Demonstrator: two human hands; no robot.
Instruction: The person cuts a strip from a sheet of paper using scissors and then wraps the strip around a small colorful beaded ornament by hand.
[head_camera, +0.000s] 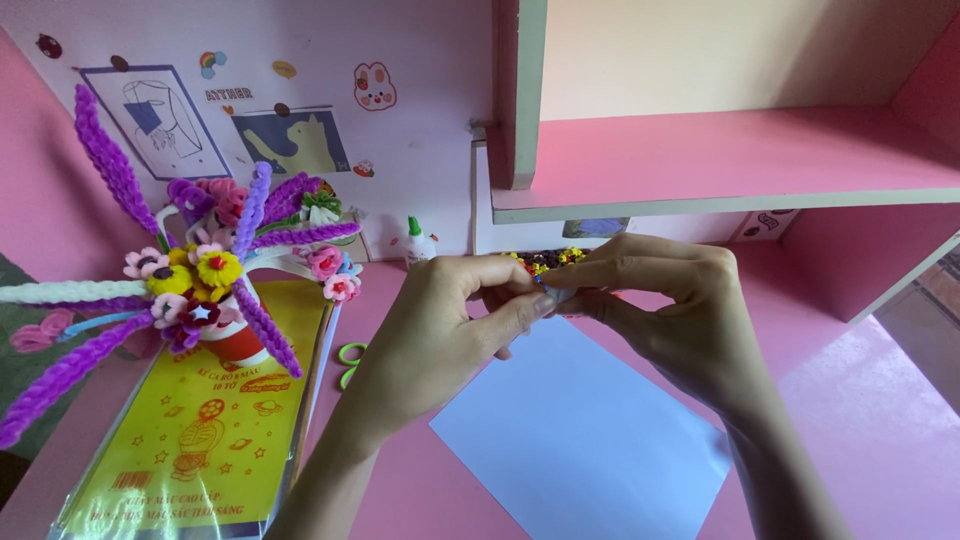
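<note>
Left hand (455, 310) and right hand (655, 300) both pinch a small pale paper piece (553, 293), barely shaped yet, above the blue sheet (580, 430) lying unfolded on the pink surface (860, 420).

Left hand (455, 310) and right hand (660, 300) met fingertip to fingertip, pinching a small pale blue paper piece (553, 292) above a light blue sheet (590, 440) on the pink desk (860, 420), pipe-cleaner flower bouquet (215, 270) standing at left on a yellow packet (200, 430).

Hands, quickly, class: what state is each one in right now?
Left hand: fingers pinched shut on a small pale blue folded paper piece.
Right hand: pinched shut on the same piece, above the light blue paper sheet.
</note>
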